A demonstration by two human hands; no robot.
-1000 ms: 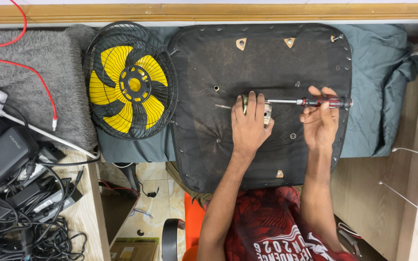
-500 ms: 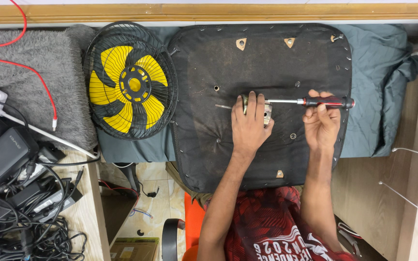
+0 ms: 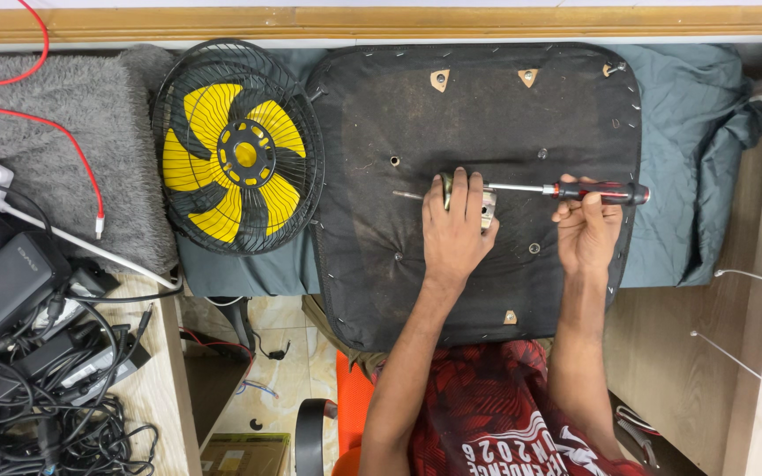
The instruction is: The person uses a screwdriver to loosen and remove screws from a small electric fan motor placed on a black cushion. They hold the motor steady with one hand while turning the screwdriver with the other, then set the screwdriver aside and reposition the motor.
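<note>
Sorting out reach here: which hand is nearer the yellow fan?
Left. The left hand rests on the black seat pad, closer to the fan; the right hand grips the screwdriver, farther away.

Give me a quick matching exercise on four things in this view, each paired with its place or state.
Things:
1. screwdriver
2. fan
3. metal bracket
4. tangled cables

Places or states:
A. bottom left corner
B. under the left hand
C. gripped by the right hand
D. lying flat, left of the black seat pad

Pairs: 1-C, 2-D, 3-B, 4-A
</note>
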